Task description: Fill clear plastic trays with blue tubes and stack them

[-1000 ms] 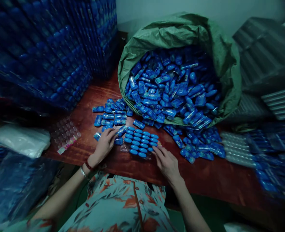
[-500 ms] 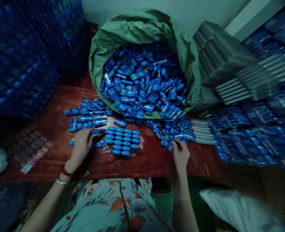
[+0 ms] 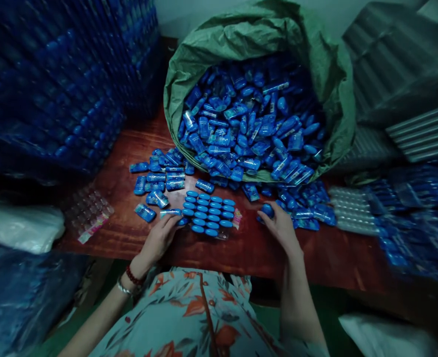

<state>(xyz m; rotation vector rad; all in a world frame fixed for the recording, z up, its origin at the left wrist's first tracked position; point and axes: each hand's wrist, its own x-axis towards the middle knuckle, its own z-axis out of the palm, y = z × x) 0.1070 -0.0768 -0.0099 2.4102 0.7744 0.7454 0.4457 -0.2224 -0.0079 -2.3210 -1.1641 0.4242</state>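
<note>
Near the table's front edge, my left hand (image 3: 162, 234) pinches a small blue container (image 3: 182, 221) at the lower left corner of a clear plastic tray (image 3: 222, 237). Rows of blue oval-ended containers (image 3: 207, 210) stand in this tray, and a pink printed strip (image 3: 237, 218) shows at its right side. To the right of it, my right hand (image 3: 283, 229) has its thumb and fingers closed round another blue container (image 3: 267, 210), just above the table. Loose blue containers (image 3: 166, 177) lie beyond my left hand, and one more (image 3: 170, 212) lies beside its fingertips.
A green woven sack (image 3: 194, 54) lies open at the back, spilling blue containers (image 3: 237, 134). Tall stacks of filled packs (image 3: 55, 99) rise at left. An empty clear tray (image 3: 90, 210) lies on the red-brown table (image 3: 130, 248). Ribbed trays (image 3: 353, 210) and filled packs (image 3: 415, 218) are at right.
My left hand has moved from the loose pile to the tray's lower left corner. My right hand has drawn a container away from the right pile. The view has shifted left.
</note>
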